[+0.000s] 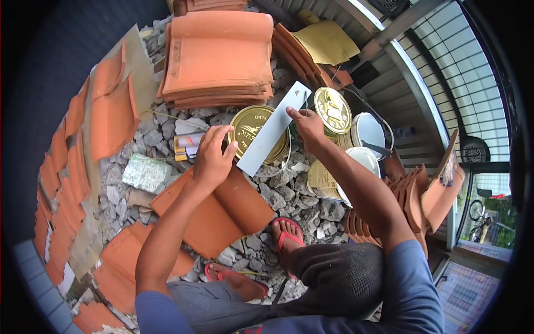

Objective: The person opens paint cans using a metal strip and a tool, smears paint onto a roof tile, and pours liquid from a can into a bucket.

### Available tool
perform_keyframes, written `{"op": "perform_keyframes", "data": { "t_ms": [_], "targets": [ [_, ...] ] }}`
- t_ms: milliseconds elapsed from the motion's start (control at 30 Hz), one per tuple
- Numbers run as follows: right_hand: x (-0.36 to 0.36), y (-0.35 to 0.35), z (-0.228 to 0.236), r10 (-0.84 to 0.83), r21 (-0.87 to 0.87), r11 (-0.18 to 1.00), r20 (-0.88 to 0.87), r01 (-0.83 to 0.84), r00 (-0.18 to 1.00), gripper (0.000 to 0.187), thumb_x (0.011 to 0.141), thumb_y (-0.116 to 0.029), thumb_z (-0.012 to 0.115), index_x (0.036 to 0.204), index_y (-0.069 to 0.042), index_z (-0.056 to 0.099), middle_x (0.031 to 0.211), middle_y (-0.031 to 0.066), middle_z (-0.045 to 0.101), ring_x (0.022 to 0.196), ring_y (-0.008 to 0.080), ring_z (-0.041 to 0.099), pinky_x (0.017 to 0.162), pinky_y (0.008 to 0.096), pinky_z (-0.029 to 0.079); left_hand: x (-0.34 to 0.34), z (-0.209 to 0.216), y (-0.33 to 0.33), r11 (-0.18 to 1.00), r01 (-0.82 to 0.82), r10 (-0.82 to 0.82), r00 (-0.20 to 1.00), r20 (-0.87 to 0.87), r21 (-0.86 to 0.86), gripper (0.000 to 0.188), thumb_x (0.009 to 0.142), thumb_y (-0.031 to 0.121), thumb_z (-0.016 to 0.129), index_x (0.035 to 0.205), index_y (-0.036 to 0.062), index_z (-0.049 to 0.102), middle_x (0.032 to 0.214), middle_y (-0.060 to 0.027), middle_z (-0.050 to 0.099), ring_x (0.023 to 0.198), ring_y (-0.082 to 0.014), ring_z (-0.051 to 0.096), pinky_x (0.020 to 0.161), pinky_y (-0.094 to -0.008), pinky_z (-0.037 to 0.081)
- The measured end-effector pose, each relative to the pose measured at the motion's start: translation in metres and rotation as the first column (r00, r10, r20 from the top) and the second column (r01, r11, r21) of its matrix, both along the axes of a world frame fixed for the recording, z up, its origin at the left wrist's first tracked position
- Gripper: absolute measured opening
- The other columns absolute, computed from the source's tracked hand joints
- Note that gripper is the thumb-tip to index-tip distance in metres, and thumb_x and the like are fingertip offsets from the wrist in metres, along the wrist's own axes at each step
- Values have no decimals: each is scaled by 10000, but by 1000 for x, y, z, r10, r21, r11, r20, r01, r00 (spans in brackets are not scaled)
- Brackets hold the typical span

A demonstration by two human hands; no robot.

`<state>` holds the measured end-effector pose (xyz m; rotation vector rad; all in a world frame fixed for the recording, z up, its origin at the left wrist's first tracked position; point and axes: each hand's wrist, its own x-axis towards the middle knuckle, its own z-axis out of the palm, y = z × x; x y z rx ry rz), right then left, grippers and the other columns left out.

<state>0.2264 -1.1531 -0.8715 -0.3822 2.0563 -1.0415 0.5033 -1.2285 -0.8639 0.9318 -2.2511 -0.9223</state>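
Note:
My right hand [309, 129] grips the edge of a long, flat, pale grey-blue strip [268, 138], which has a small hole near its upper end. The strip slants across a round paint tin with a gold lid [248, 123]; whether it rests on the lid I cannot tell. At the tin's left rim is my left hand [211, 156], its thumb and fingers apart, holding nothing. A second gold-lidded tin [332, 108] stands just beyond my right hand. Below my left hand lies an orange roof tile [222, 214] on the rubble.
Stacked roof tiles [219, 53] rise at the far side, with more tiles [384, 209] at the right. A white bucket [369, 131] and a tipped tin [325, 181] sit near my right forearm. A speckled block [146, 172] lies on broken stones [278, 197] to the left.

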Motion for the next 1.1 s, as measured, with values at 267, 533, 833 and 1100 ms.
{"op": "perform_keyframes", "data": {
  "t_ms": [267,533,833,1100],
  "targets": [
    [-12,10,39,202,-200,958,-27,-203,979,252,1009,-264,722,1009,-13,751,799,40,677,584,125,544,500,288,434,-23,-39,-25,992,47,-41,998,-50,114,485,1005,239,700,1415,11,577,1364,-206,593,1193,-367,616,1059,-449,500],
    [58,131,-10,973,211,168,-193,-963,128,264,957,-266,666,973,-19,756,921,224,751,845,413,729,774,522,573,-50,-82,-68,943,95,-54,989,-135,320,580,1026,382,687,1443,-12,595,1364,-236,673,1273,-375,643,1097,-449,495],
    [57,148,9,825,270,556,-293,-786,483,250,1085,-260,499,1068,-41,620,887,299,686,894,510,687,779,581,539,-72,-80,-36,994,60,-51,995,88,-93,579,1003,410,693,1464,79,579,1371,-170,652,1277,-399,604,1077,-487,487],
    [36,95,57,779,523,559,-596,-643,194,114,904,-22,587,901,-37,699,855,172,729,793,411,722,670,503,571,-74,-86,-40,987,54,-41,995,90,-148,585,999,458,688,1444,93,586,1320,-160,661,1220,-403,624,1039,-496,506]
  ]
}}
